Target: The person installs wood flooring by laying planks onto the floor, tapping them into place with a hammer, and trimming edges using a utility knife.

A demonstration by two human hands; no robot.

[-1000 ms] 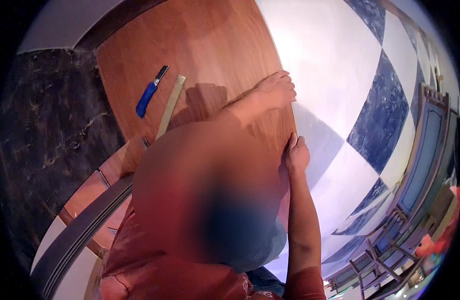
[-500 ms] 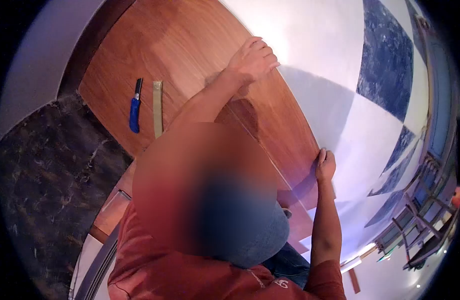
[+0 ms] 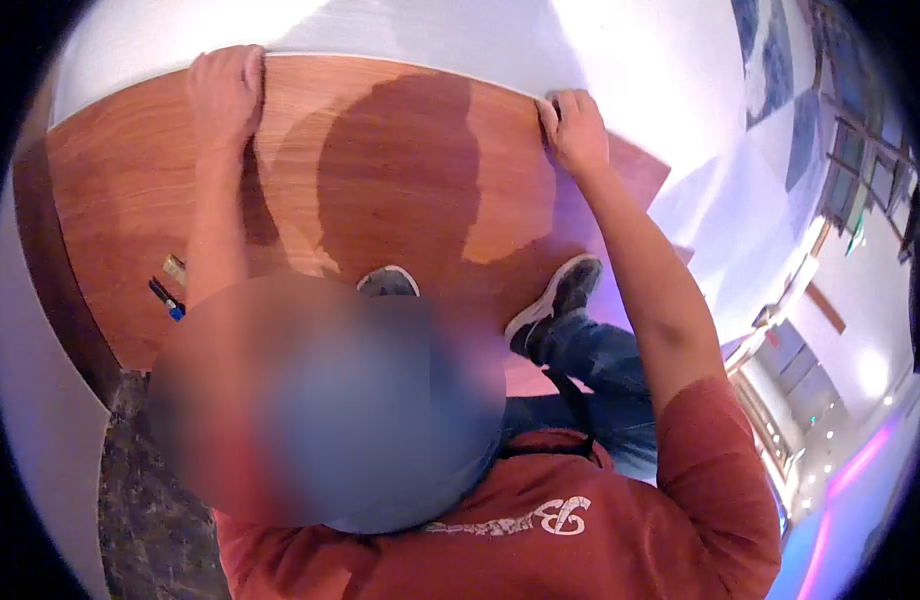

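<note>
While the left hand [image 3: 226,90] and right hand [image 3: 579,130] gripped the edge of the wooden panel [image 3: 395,165] at ten and one o'clock, uneven pulling risked skewing it.

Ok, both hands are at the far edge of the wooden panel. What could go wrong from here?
If the wooden panel shifts, fingers of the left hand or right hand might get pinched at its edge.
The utility knife lies close to the left forearm, so a careless sweep could nudge it or cause a cut.
The shadow across the wood could hide a mark or misalignment.
</note>
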